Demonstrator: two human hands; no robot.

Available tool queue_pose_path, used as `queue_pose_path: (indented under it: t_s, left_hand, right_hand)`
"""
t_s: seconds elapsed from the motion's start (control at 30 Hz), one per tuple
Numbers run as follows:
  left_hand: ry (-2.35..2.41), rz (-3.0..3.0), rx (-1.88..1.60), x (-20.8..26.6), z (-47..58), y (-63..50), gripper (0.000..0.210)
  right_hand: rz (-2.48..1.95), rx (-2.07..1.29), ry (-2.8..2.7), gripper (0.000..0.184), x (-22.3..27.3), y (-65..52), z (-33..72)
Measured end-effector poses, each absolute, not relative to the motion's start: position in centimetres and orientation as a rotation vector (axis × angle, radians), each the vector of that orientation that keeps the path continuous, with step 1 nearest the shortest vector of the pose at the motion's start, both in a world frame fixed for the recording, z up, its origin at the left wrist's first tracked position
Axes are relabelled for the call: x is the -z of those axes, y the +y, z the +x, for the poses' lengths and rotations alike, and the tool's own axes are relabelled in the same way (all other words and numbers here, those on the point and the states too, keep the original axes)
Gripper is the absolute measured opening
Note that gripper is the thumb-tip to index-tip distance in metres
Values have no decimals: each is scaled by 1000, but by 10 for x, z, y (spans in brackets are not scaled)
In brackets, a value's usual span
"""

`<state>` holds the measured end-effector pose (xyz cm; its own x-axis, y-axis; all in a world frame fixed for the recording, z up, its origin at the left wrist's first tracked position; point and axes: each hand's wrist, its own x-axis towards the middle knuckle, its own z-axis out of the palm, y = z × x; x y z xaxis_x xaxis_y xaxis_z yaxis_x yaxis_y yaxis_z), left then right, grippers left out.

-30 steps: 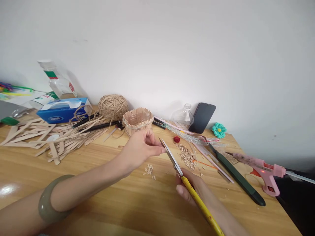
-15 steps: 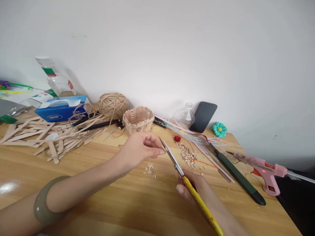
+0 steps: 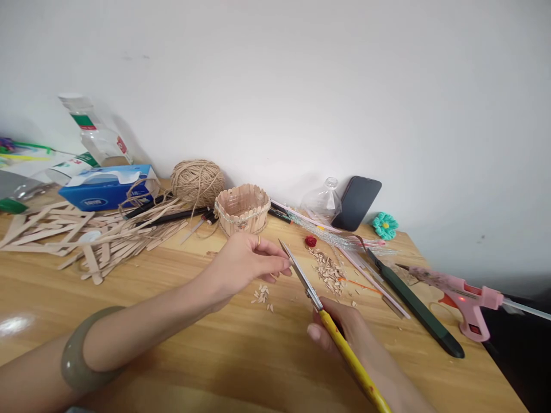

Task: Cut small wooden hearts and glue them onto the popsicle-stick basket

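Observation:
In my right hand (image 3: 348, 330) is a pair of scissors (image 3: 307, 287) with yellow handles, blades pointing up and to the left and nearly closed. My left hand (image 3: 253, 261) is pinched right beside the blade tips; whatever sits between its fingertips is too small to make out. Below the left hand lies a little group of pale wood chips (image 3: 262, 294). A larger heap of wood chips (image 3: 329, 271) is right of the blades, with a small red rose (image 3: 310, 241) above it. Behind my left hand stands an oval basket (image 3: 243, 212) faced with wooden slats.
Craft sticks (image 3: 92, 261) lie in a loose pile at left, near a blue tissue pack (image 3: 105, 189) and a twine ball (image 3: 198, 182). At right are a phone (image 3: 357, 203), a teal flower (image 3: 385, 225), a dark green knife-like tool (image 3: 417, 304) and a pink glue gun (image 3: 469, 301).
My left fingertips have shifted slightly right, closer to the blades, and the fingers below the pinch have moved down. My right hand and the scissors stay almost in place.

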<state>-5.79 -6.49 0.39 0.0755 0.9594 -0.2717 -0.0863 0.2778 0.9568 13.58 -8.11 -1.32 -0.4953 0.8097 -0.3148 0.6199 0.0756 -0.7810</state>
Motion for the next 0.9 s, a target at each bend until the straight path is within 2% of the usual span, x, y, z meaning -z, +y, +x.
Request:
queue_pose_path:
  t_s: [0.3, 0.9]
  left_hand:
    - [1209, 922, -973, -6, -56, -67, 9]
    - [1167, 912, -963, -2, -58, -66, 7]
  right_hand:
    - [-1504, -1377, -2118, 37, 12, -84, 135]
    - [-1508, -1267, -2197, 45, 16, -86, 139]
